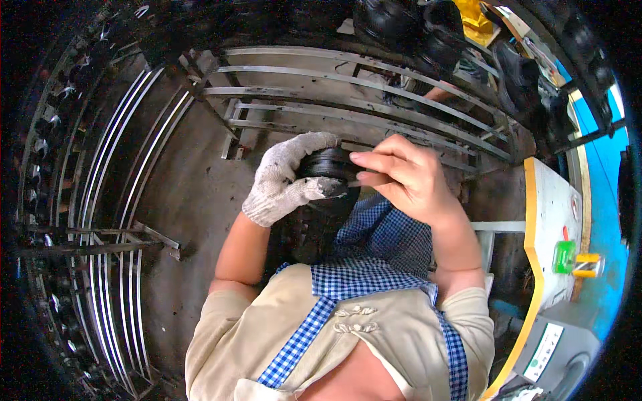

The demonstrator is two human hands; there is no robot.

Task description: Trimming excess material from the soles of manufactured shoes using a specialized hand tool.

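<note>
White knit glove (266, 198) covers the left hand (283, 172), which grips a ridged, black shoe-like piece (326, 163) at twelve o'clock, just above centre. The bare right hand (412, 175), fingertips drawn together, meets its three-o'clock edge; whether they pinch anything, I cannot tell. This looks like fingertip edge-work; the next move likely calls for a steady gloved hold.
</note>
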